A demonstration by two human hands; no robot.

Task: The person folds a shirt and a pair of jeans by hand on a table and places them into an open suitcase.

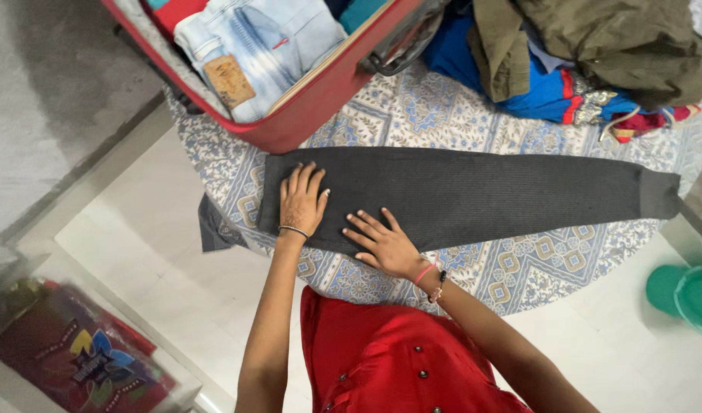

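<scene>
Hands: left hand [303, 200] and right hand [381, 243] spread flat, palms pressing grey knit garment [473, 195], likely to flatten it.
Beyond fingertips: open red suitcase [312, 103] holding folded jeans [259, 50].

The dark grey ribbed garment [473, 195] lies flat on a round bench covered with a blue-and-white patterned cloth [442, 115], folded lengthwise into a long, narrow strip. It stretches from left of centre to the right edge of the bench, tapering slightly toward a plainer, smoother cuff band at its right end. Its knit shows fine parallel ribs running along its length. The left end is squared off. A darker piece of fabric sticks out past the bench's left edge; whether it belongs to the garment cannot be told.
</scene>
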